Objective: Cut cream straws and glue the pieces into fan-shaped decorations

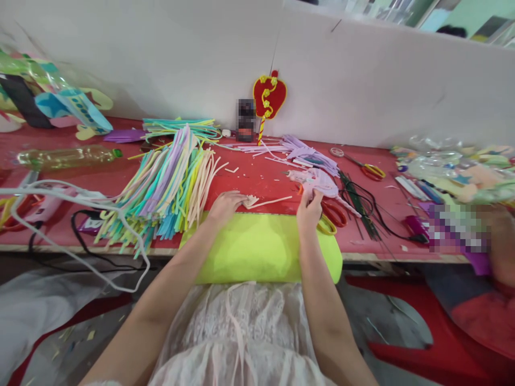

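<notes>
My left hand (224, 207) is closed at its fingertips on a cream pipe cleaner (273, 201). One end of it is folded into a small zigzag by my fingers, and the straight rest points to the right. In my right hand (309, 210) is a pink glue gun (322, 181), gripped by its handle with the nozzle pointing left. Below and between both hands, a yellow-green sheet (261, 246) hangs over the table's front edge. Scissors with red and yellow handles (335, 214) lie just right of my right hand, partly hidden.
Many coloured pipe cleaners (161, 182) are heaped on the left, beside a plastic bottle (72, 157). Purple pipe cleaners (308, 153) lie behind the glue gun. A red fan-shaped ornament (270, 97) stands against the wall. Another person's arm (501, 246) is at the right edge.
</notes>
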`<state>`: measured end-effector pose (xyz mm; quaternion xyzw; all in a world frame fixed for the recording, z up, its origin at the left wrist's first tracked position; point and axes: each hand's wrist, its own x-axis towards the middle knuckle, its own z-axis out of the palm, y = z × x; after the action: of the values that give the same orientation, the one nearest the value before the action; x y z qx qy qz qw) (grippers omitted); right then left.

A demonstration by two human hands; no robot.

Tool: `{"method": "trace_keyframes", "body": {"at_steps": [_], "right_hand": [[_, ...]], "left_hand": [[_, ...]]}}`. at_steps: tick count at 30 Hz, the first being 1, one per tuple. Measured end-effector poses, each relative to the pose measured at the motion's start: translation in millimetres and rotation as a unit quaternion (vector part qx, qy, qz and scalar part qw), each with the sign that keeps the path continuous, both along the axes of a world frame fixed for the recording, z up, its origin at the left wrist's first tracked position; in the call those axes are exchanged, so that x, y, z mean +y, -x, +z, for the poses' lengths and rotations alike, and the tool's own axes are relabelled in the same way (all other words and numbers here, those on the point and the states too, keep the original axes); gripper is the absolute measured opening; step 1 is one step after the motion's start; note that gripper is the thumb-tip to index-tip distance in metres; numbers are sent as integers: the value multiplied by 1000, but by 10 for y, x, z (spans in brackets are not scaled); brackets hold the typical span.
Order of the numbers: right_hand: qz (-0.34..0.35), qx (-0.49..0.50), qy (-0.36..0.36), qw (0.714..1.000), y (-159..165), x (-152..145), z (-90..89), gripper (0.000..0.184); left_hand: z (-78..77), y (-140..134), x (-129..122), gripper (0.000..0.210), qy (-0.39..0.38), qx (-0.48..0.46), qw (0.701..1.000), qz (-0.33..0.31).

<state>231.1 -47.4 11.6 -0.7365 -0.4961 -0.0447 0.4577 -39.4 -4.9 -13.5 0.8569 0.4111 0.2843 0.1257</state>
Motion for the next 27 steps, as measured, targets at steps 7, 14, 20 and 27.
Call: {"method": "trace_keyframes", "body": {"at_steps": [7, 14, 20, 27], "right_hand": [[62, -33, 53, 996, 169, -120, -15, 66], [111, -65, 99, 987, 217, -281, -121, 56], [125, -91, 112, 982, 224, -306, -179, 51], [125, -96, 131, 979, 236, -307, -168, 50]], "left_hand": [[76, 49, -45, 27, 4, -66, 997, 51], [105, 47, -74, 24, -1, -74, 994, 87], [121, -4, -129, 39, -2, -45, 994, 97], [125, -38, -177, 49, 15, -3, 999, 38]]}}
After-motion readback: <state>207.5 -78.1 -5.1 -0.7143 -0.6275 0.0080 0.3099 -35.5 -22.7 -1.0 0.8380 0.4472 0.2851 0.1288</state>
